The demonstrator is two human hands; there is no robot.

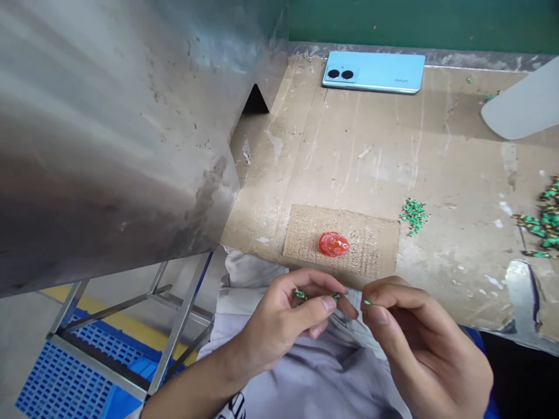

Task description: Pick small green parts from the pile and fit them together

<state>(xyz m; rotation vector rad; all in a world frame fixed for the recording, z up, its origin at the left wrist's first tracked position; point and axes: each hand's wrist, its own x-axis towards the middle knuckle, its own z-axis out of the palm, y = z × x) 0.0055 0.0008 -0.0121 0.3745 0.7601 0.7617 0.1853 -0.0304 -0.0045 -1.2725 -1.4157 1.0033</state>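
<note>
My left hand (279,317) curls around a small green-and-dark strip (317,297), held between thumb and fingers. My right hand (414,334) pinches a tiny green tip (367,302) between thumb and forefinger, close to the left hand's fingertips. Both hands are over my lap, just in front of a pitted tan pad (371,244). A glossy red domed disc (333,244) lies on that pad. A small pile of green pieces (414,215) sits just beyond the pad, and a larger heap of green-and-dark pieces (544,221) lies at the right.
A brushed-metal panel (109,145) slants across the left, above a metal stand (131,308) and blue floor grating (61,378). A light blue smartphone (373,71) lies at the far edge of the scuffed cardboard-covered bench (349,157). A pale curved object (522,102) juts in at upper right.
</note>
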